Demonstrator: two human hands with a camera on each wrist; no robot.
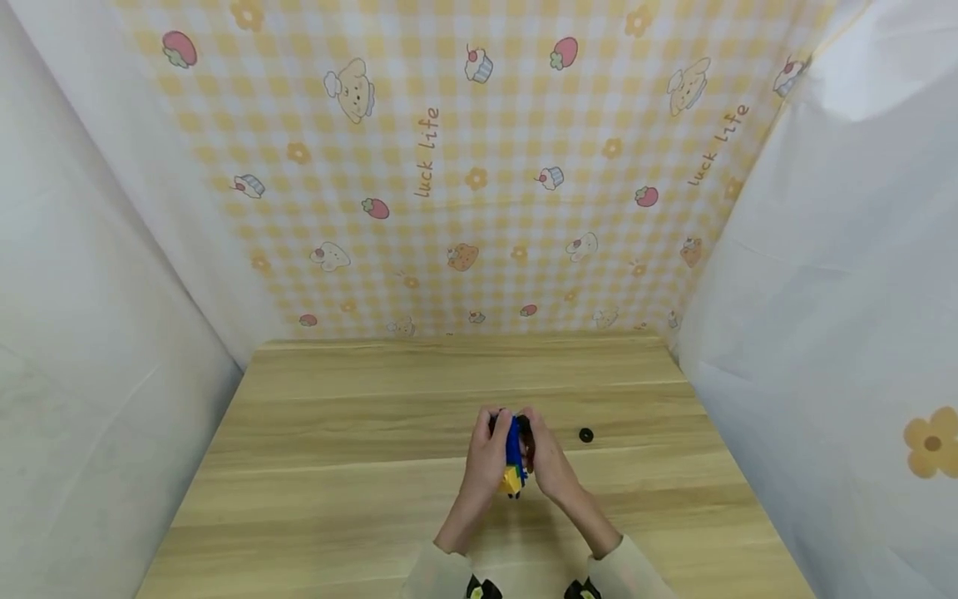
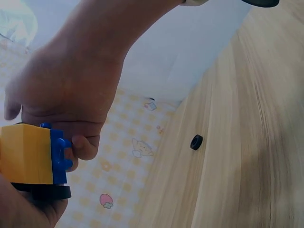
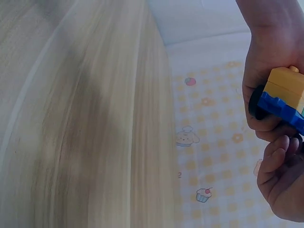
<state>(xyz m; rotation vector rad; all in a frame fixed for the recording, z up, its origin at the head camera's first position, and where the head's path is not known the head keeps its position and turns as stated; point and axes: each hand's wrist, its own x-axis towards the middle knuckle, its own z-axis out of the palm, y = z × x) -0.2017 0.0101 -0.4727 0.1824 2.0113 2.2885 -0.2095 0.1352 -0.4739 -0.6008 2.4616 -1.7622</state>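
My head camera looks forward and down from above onto the wooden table (image 1: 359,466), with the checked backdrop (image 1: 464,191) ahead, my hands small and low in the frame. The camera on my left wrist sits very close, looking along the tabletop toward my right hand (image 2: 71,85). The one on my right wrist, equally near, faces my left hand (image 3: 266,71). All three share the blue and yellow block toy (image 1: 512,457) and the backdrop

"Luck Life" twice on the checked yellow backdrop (image 1: 479,166).
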